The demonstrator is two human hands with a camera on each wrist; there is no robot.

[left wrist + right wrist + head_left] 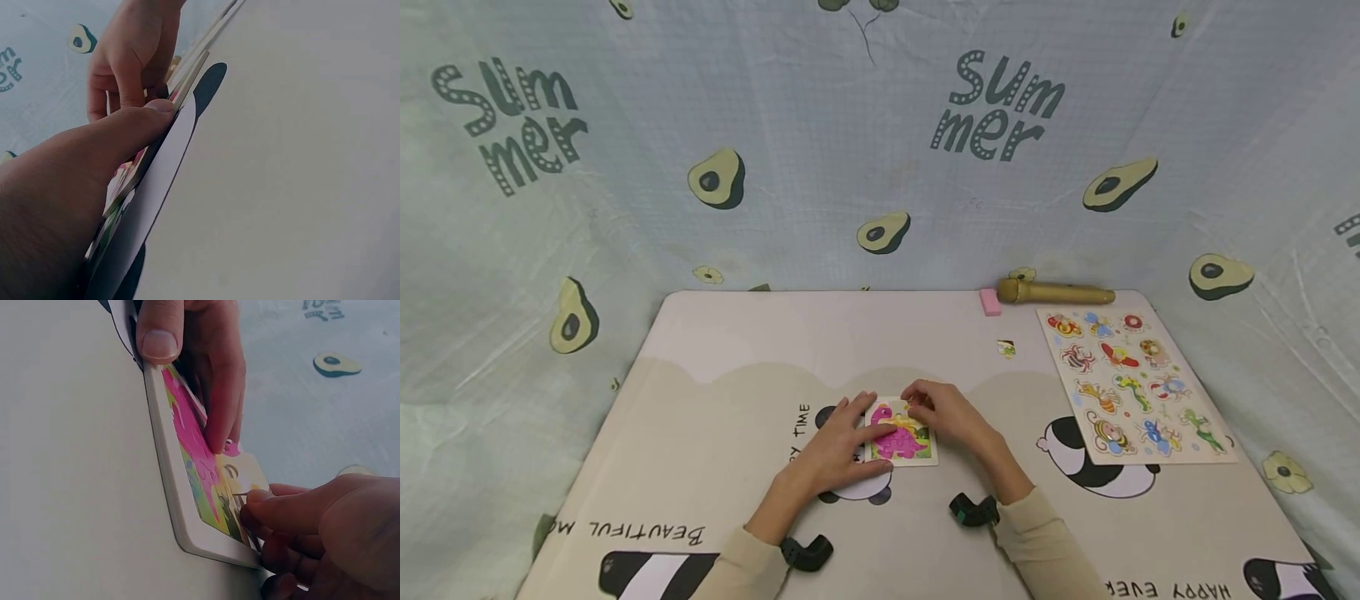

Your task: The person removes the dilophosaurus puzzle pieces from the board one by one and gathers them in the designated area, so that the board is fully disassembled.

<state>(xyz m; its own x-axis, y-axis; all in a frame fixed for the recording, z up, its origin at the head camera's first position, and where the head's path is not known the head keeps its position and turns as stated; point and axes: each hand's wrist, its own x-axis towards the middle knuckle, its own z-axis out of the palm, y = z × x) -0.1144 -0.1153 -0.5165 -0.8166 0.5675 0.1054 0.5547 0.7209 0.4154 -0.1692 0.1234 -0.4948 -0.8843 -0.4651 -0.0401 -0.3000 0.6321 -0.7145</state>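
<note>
The dinosaur puzzle (917, 462) lies on the table (722, 467) between the two hands, its pink dinosaur (898, 444) face up. At the puzzle's left side is the left hand (844, 446), fingers spread and fairly straight: the index finger reaches across onto the dinosaur, and the thumb presses on the board's near edge, so this hand steadies the puzzle without curling round it. At the puzzle's far right corner is the right hand (953, 411), its thumb and fingertips brought together on a small puzzle piece (240, 494). Only a thin edge of that piece shows in the right wrist view, the fingers covering the rest; it sits right at the fingertips, just over the far right part of the puzzle, though whether it touches the board beneath I cannot tell. Beyond the puzzle and to its right, apart from both hands, a loose piece (1006, 349) lies on the table. Farther past the puzzle on that same side are a pink block (991, 302) and a tan, stick-like object (1060, 292) with a thicker left end. Well to the puzzle's right, a large insect board (1127, 392) with rows of colourful bugs lies flat.
</note>
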